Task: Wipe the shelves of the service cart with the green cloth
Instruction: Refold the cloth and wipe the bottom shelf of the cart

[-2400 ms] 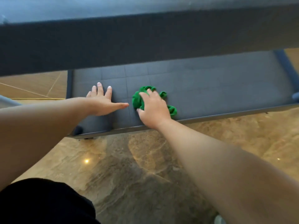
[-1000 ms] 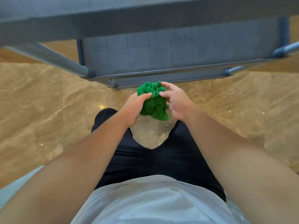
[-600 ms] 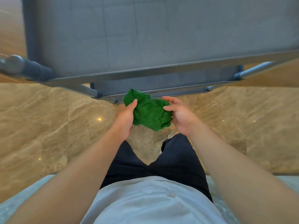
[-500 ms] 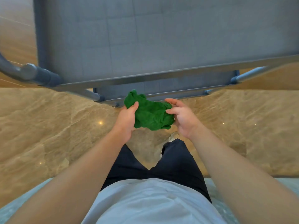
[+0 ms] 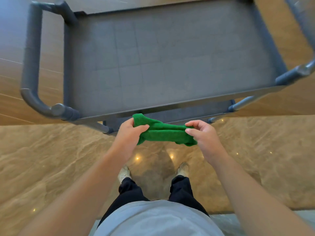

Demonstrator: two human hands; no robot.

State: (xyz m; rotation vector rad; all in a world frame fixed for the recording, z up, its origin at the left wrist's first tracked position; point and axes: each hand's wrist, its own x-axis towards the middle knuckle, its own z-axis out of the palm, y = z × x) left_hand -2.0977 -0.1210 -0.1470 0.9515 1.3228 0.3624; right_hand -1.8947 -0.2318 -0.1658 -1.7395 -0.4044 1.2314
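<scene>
The green cloth [image 5: 164, 132] is stretched out sideways in the air, just in front of the near edge of the dark grey service cart. My left hand [image 5: 128, 135] pinches its left end and my right hand [image 5: 203, 135] pinches its right end. The cart's top shelf [image 5: 170, 53] fills the upper part of the view, seen from above, with nothing on it. A strip of a lower shelf [image 5: 184, 114] shows under the near rim, partly hidden by the cloth.
A thick grey push handle [image 5: 31, 62] loops off the cart's left side, and metal tubes [image 5: 245, 102] stick out at the right. I stand on a polished beige marble floor [image 5: 51, 159], my two shoes [image 5: 124, 173] close to the cart. Wooden flooring lies beyond.
I have stood up from the lower shelf, so the view now looks down on the top shelf. The bunched cloth, taken in both hands, has been pulled out into a long band.
</scene>
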